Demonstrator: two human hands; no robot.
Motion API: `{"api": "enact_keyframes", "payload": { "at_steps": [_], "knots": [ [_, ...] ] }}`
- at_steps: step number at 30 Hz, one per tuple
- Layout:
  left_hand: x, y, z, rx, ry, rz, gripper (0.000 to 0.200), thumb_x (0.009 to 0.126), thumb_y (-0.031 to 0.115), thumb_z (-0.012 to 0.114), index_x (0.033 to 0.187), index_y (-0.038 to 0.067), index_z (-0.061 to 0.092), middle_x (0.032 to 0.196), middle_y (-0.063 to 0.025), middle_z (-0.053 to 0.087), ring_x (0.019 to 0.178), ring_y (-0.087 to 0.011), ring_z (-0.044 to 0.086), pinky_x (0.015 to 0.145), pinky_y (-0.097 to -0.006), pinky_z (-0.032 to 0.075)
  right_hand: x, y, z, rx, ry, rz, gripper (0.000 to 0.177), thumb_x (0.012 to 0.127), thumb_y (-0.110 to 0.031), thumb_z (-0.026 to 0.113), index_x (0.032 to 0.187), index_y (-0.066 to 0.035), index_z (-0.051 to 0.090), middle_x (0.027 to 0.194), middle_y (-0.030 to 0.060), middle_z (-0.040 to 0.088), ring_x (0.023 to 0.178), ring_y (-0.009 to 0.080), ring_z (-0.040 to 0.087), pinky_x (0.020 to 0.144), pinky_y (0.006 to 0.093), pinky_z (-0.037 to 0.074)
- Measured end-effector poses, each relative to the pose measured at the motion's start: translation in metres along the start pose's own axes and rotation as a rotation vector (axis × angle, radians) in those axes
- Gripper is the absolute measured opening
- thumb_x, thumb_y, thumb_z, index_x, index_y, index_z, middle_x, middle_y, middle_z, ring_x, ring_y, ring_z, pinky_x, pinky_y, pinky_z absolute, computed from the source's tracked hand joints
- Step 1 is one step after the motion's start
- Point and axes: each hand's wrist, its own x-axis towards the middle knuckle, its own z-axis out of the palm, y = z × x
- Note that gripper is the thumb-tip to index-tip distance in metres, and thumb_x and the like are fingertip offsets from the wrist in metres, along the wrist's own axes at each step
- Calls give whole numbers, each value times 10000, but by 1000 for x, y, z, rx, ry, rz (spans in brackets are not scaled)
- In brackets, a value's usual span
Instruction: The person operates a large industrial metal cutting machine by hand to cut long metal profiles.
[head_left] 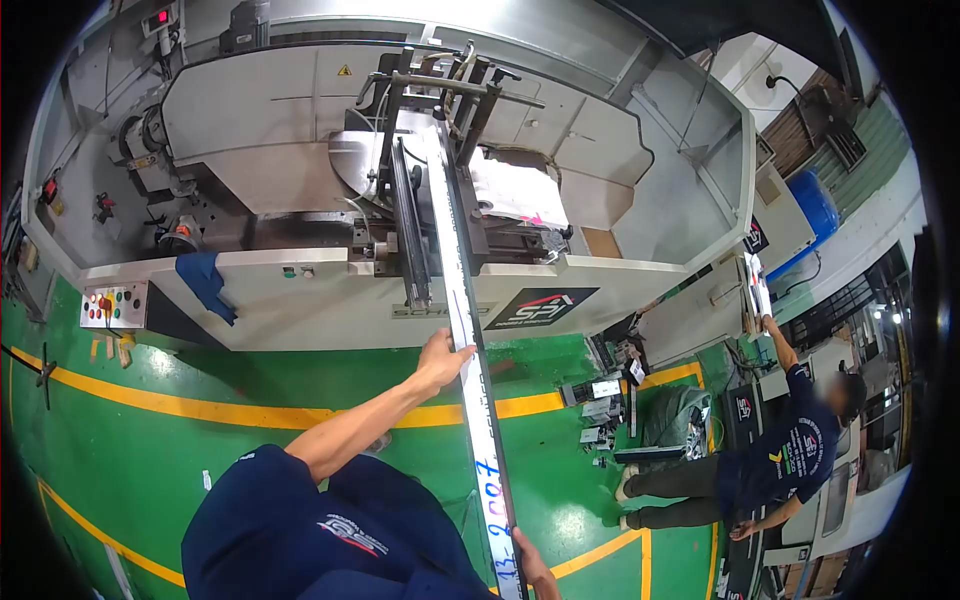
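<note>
A long straight profile bar (458, 290) with a white face, dark edges and blue handwritten digits runs from the machine down to the bottom of the view. My left hand (443, 360) grips it near its middle, thumb over the white face. Close to the near end, my right hand (535, 565) is wrapped around the bar's right edge, partly cut off by the frame. The far end lies between the dark upright posts of a clamp frame (440, 90) on the machine. Beside it, a dark roller support (410, 230) sticks out towards me.
The large grey machine (270, 300) has a control panel (113, 307) and a blue cloth (205, 285) on its front. White sheets (515, 190) lie right of the clamp. Metal parts (600, 410) stand on the green floor. Another person (780, 450) stands at right, holding papers (757, 288).
</note>
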Motion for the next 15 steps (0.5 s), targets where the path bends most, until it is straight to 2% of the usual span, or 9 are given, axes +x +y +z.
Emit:
{"api": "enact_keyframes", "payload": {
  "at_steps": [1, 2, 5, 9, 12, 15],
  "knots": [
    [3, 1, 0, 42, 17, 2, 565, 900, 133, 721, 1331, -107, 446, 1177, -189, 681, 1042, -221, 667, 923, -347, 525, 4, -2, -3, -54, -11, 30, 639, 1000, -618, 427, 1178, -46, 651, 920, 100, 715, 730, 210, 671, 688, 345, 558],
    [4, 2, 1, 82, 35, 6, 582, 896, 134, 722, 1343, -107, 438, 1195, -193, 674, 1054, -226, 662, 935, -349, 521, 4, -10, 5, -10, -20, 18, 630, 986, -616, 459, 1152, -44, 662, 859, 91, 700, 706, 202, 658, 667, 344, 549],
    [3, 6, 4, 22, 39, 31, 584, 875, 135, 737, 1335, -87, 453, 1217, -214, 663, 1117, -263, 652, 965, -365, 499, 17, -18, 6, -20, -31, 11, 660, 986, -633, 437, 1119, -25, 655, 841, 102, 692, 696, 220, 654, 675, 360, 548],
    [-1, 18, 8, 57, 54, 62, 662, 868, 131, 740, 1388, -87, 394, 1323, -240, 593, 1244, -284, 580, 1044, -357, 455, 34, -29, 12, 40, -190, -13, 734, 986, -662, 369, 1087, 13, 638, 804, 144, 676, 687, 273, 652, 694, 418, 544],
    [3, 6, 10, 27, 18, 73, 720, 866, 126, 733, 1437, -67, 339, 1392, -251, 537, 1314, -315, 522, 1099, -376, 414, 38, -46, 18, 22, -343, -20, 793, 986, -680, 306, 1109, 39, 616, 780, 189, 666, 695, 318, 661, 725, 462, 545],
    [6, -9, 12, 6, 5, 112, 798, 868, 108, 719, 1509, -22, 261, 1435, -247, 503, 1351, -339, 483, 1129, -409, 387, 33, -64, 29, -4, -341, -17, 815, 983, -690, 295, 1141, 47, 604, 789, 200, 673, 714, 335, 682, 738, 457, 552]
  ]
}}
